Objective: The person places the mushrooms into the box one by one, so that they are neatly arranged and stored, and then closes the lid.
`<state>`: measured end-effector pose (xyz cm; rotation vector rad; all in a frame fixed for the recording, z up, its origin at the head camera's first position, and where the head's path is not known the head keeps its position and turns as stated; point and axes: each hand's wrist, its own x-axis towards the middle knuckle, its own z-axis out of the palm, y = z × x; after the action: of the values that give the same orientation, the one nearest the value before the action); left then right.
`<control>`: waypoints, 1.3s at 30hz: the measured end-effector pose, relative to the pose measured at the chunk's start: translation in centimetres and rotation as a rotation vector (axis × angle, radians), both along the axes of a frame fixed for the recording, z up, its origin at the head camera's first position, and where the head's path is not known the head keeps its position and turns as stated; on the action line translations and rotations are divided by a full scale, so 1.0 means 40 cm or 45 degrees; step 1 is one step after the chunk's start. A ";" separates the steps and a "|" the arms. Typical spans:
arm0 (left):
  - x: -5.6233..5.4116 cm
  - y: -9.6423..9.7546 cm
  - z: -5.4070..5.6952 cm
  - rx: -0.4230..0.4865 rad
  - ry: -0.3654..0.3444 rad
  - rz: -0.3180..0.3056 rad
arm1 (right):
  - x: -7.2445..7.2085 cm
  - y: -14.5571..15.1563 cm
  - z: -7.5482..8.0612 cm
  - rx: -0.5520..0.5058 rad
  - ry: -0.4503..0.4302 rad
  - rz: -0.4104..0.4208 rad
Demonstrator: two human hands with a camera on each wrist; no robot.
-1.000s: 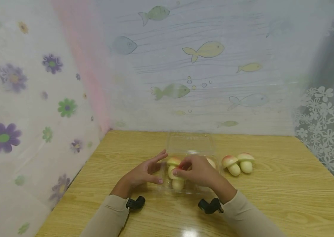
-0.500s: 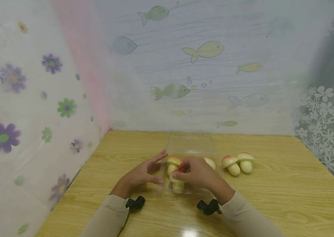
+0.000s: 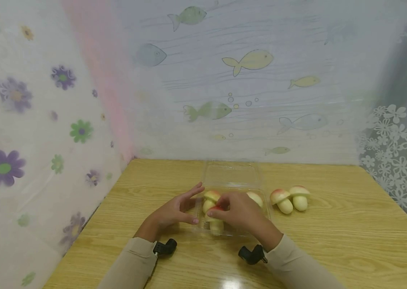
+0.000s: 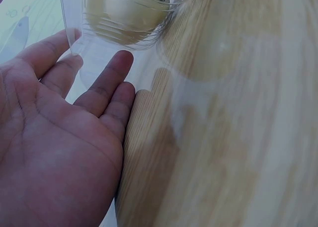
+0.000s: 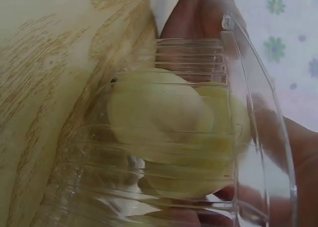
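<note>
A clear plastic clamshell box (image 3: 241, 235) lies on the table with its lid folded back. My right hand (image 3: 243, 210) pinches a toy mushroom (image 3: 216, 227) at its red cap, in the near left part of the box. Just behind that one lies another mushroom (image 3: 211, 196), and a third pale cap (image 3: 255, 198) shows past my right knuckles. My left hand (image 3: 172, 210) stands beside the left wall, fingers spread and thumb near the rim. In the left wrist view its palm (image 4: 59, 137) faces the box. Through the ribbed wall, the right wrist view shows a pale mushroom (image 5: 154, 110).
Two more toy mushrooms (image 3: 281, 201) lie side by side on the wooden table (image 3: 333, 241), right of the box. The transparent lid (image 3: 231, 175) extends towards the back. Fish-printed sheeting (image 3: 203, 128) closes off the table's far edge, and a flowered sheet (image 3: 44, 160) hangs at the left.
My right hand has shifted slightly left and towards me, and the pinched mushroom's red cap sits a little lower in the head view. My left hand keeps its place.
</note>
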<state>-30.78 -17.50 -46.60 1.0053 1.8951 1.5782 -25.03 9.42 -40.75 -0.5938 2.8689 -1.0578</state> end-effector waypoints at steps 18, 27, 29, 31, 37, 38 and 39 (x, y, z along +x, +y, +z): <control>0.001 0.000 0.002 0.001 -0.011 0.010 | 0.001 0.015 0.015 -0.014 -0.020 0.028; 0.004 -0.001 0.004 -0.012 -0.002 0.022 | 0.002 0.024 0.028 0.022 -0.031 0.000; 0.006 0.000 0.007 -0.011 -0.003 0.025 | 0.002 0.025 0.031 0.028 -0.031 -0.005; 0.008 0.001 0.010 -0.007 -0.007 0.027 | 0.003 0.025 0.033 0.037 -0.035 -0.012; 0.011 0.003 0.012 0.000 -0.004 0.026 | 0.006 0.024 0.039 0.067 -0.037 -0.045; 0.010 0.003 0.012 -0.001 -0.002 0.026 | 0.007 0.023 0.040 0.067 -0.038 -0.049; 0.010 0.003 0.011 -0.003 0.001 0.026 | 0.008 0.023 0.041 0.066 -0.042 -0.054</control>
<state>-30.39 -17.38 -46.16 0.9884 1.9132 1.5869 -24.73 10.34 -39.13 -0.5101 2.8829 -0.9850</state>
